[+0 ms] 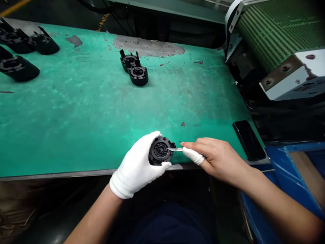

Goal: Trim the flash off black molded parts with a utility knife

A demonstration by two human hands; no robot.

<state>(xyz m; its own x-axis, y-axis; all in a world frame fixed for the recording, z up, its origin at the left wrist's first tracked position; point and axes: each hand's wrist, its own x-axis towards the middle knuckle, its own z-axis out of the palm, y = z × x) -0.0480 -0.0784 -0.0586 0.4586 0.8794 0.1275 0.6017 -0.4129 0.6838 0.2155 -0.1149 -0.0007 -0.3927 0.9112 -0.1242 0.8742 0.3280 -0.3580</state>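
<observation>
My left hand (139, 164), in a white glove, is wrapped round a round black plastic part (160, 151) near the front edge of the green table. Ribs and rings show on the part's upturned face. My right hand (215, 154) is bare except for a white cover on the thumb. Between thumb and forefinger it pinches a small metal blade (176, 149), whose pointed tip reaches over the part's face from the right. Whether the tip touches the plastic I cannot tell.
Two joined black parts (138, 75) stand farther back on the green table (83, 118). Several black cylindrical parts (19, 67) stand at far left. A phone (248, 140) lies at right, near a blue bin (291, 176). A green conveyor belt (279, 30) juts in at upper right.
</observation>
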